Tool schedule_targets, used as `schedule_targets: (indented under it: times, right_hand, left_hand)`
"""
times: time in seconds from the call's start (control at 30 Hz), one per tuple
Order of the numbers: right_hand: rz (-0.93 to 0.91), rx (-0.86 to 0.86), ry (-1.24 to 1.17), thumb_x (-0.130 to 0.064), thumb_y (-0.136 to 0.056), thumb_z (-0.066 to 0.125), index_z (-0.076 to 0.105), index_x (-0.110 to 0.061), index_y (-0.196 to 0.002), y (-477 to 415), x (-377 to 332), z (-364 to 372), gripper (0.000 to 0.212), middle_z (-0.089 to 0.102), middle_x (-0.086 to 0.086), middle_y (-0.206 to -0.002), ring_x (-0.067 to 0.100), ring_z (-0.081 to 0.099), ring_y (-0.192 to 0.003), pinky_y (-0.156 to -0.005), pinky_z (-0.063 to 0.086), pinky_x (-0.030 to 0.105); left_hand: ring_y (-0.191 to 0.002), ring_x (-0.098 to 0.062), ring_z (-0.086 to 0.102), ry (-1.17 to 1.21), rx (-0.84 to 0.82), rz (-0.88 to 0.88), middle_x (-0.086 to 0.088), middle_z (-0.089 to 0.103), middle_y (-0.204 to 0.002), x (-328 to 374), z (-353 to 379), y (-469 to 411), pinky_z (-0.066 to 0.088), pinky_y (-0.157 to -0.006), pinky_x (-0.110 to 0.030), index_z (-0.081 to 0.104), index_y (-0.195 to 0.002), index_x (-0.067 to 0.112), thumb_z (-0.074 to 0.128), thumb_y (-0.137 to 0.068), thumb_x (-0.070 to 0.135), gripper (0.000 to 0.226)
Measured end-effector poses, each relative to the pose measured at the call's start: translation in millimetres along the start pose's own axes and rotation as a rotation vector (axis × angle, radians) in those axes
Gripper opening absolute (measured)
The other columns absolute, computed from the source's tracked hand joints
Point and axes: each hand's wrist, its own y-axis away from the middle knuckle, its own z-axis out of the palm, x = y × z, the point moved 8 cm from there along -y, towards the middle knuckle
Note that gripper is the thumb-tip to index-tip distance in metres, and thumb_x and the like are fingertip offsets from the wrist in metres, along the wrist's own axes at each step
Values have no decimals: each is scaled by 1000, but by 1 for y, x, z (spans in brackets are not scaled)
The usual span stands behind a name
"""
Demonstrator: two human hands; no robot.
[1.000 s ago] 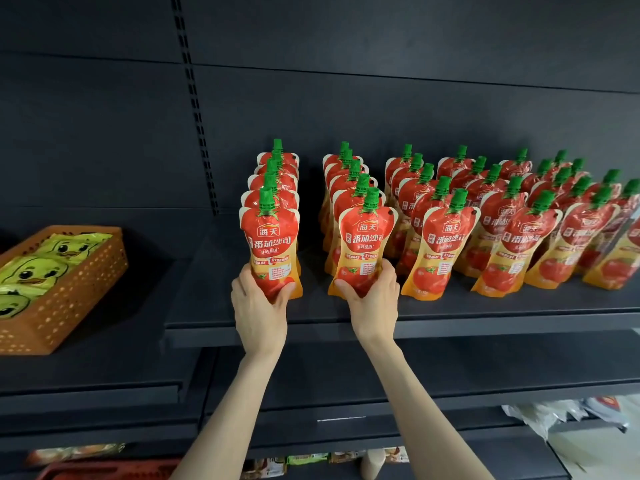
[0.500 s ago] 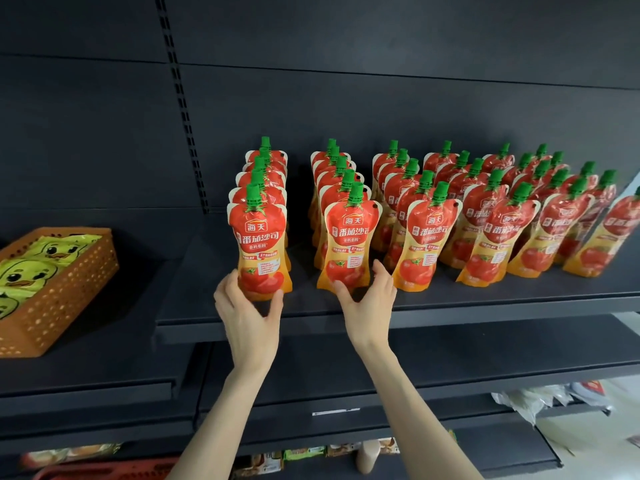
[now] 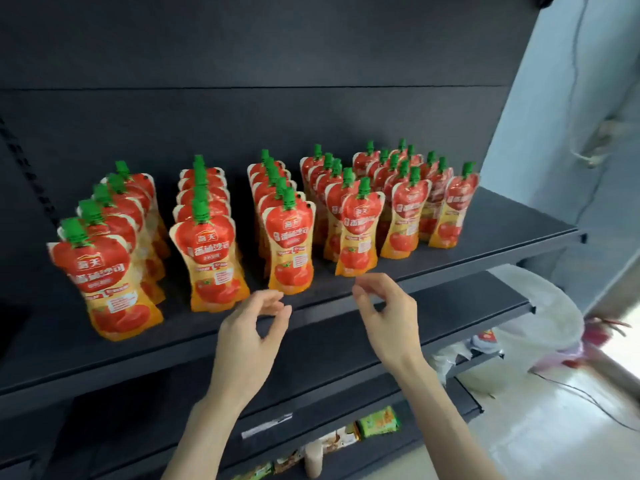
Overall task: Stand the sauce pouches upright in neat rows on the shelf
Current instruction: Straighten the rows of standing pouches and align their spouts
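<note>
Though slightly blurred, upright red green-capped sauce pouches [image 3: 290, 249].

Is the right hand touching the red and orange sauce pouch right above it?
Apart. The head view shows dark shelf between the right hand and the sauce pouch; the fingers curl just below its base.

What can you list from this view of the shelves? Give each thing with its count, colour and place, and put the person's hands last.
sauce pouches: several dozen in about seven front-to-back rows, red and orange with green caps, upright on the upper shelf
upper shelf: one, dark grey, across the middle
lower shelves: at least two, dark grey, below
snack packets: a few, green and mixed, bottom shelf
plastic bag: one, translucent white, right of the shelves
left hand: one, empty, below the third row
right hand: one, empty, below the fourth row
</note>
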Motion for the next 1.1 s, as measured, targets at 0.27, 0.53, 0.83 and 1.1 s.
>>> schedule_targets:
  times: [0.27,0.53,0.83,1.1]
  right_hand:
    - [20,-14,39,-15,-91,57,64,-20,-105,-45,87,-155,17,67,-12,-95,-5,59,-90,-73,44,10]
    - [-65,-48,-17,-17,-91,57,64,-22,-97,-151,109,-215,11,68,-14,-94,3,62,-91,-79,52,25]
    - [-263,-172,-47,-18,-90,58,66,-14,-103,-300,84,-197,15,67,-10,-92,0,61,-89,-77,47,7]
    - [-252,-385,-68,-20,-88,64,63,-10,-109,-414,106,-132,24,66,-1,-101,11,62,-95,-85,49,14]
  left_hand:
    - [-89,5,61,115,-39,4,11,68,-87,85,166,-8,43,-76,-3,64,-95,17,64,-86,19,10]
    - [-92,2,60,47,88,98,9,66,-95,150,228,-95,47,-79,-8,65,-101,16,62,-87,21,15]
    - [-85,2,57,-115,246,178,9,63,-94,187,226,-242,42,-73,-7,64,-99,16,62,-87,19,12]
    - [-101,-16,57,-373,-74,-163,-1,60,-110,138,244,-370,42,-85,-27,59,-112,15,65,-85,30,31]
